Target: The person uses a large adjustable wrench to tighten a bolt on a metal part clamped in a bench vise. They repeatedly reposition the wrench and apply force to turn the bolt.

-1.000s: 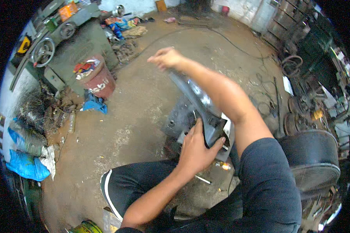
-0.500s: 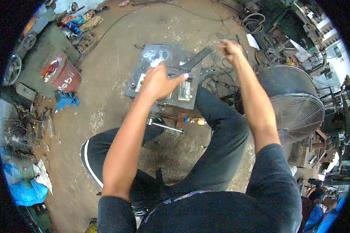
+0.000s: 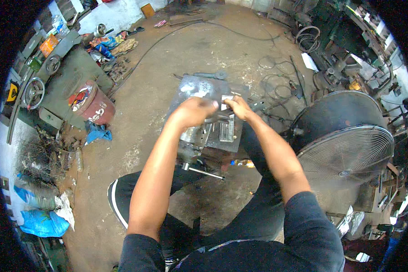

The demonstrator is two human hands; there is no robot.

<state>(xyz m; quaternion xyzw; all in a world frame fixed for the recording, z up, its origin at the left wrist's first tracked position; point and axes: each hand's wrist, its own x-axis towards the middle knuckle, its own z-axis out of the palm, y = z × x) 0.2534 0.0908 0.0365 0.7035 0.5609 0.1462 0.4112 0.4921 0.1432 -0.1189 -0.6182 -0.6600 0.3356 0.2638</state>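
A dark metal plate point(image 3: 240, 93) sits low between my knees, with pale powdery patches on its far left part. My left hand point(image 3: 192, 112) is closed over the plate's middle, thumb pointing right; what lies in its grip is hidden and slightly blurred. My right hand point(image 3: 240, 107) is just right of it, fingers bent down and closed at a dark flat bar. The bar's end point(image 3: 258, 106) sticks out to the right beyond that hand. Nearer me on the plate lies a slotted light metal block point(image 3: 226, 130). A long dark wrench-like tool point(image 3: 208, 75) lies along the far edge.
Under the plate's near side are a T-shaped steel bar point(image 3: 204, 172) and a small bottle with orange contents point(image 3: 242, 163). A large drum fan point(image 3: 344, 149) stands at right. Cables point(image 3: 276, 84) coil on the floor. At left are a red-brown bucket point(image 3: 97, 106) and a blue bag point(image 3: 45, 222).
My right hand has come in from the far right to the plate, close beside my left hand. The dark bar has swung to a flatter angle. The whole view has shifted a little.
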